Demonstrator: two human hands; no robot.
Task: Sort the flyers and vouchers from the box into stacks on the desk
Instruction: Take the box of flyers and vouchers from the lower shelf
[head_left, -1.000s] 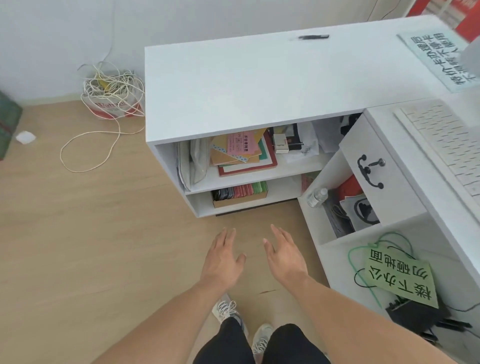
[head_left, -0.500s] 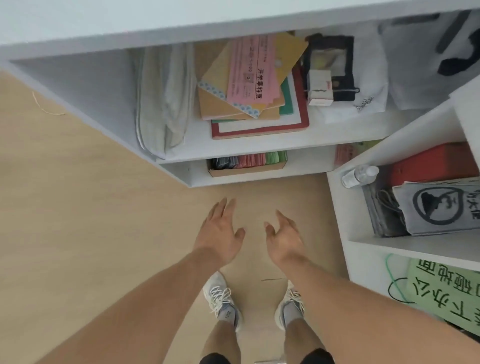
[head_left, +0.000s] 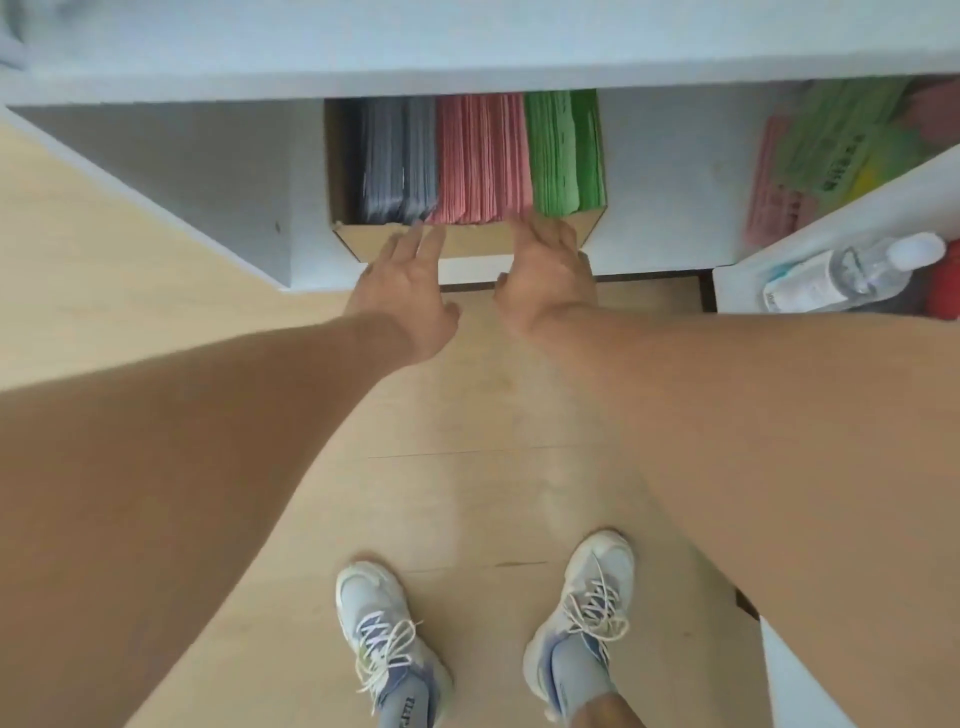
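Observation:
A brown cardboard box sits on the bottom shelf of the white desk unit. Standing on edge inside it are dark grey papers, pink papers and green papers, side by side. My left hand reaches toward the box's front left with straight, spread fingers at its front wall. My right hand is at the front right, fingers extended over the front rim near the pink and green papers. Neither hand grips anything.
Loose pink and green flyers lie on the same shelf to the right. A clear plastic bottle lies on the neighbouring unit's shelf at right. The shelf board above overhangs the box. My shoes stand on the wooden floor.
I have bent down much closer to the bottom shelf. Both hands have moved forward from above the floor to the front edge of the box.

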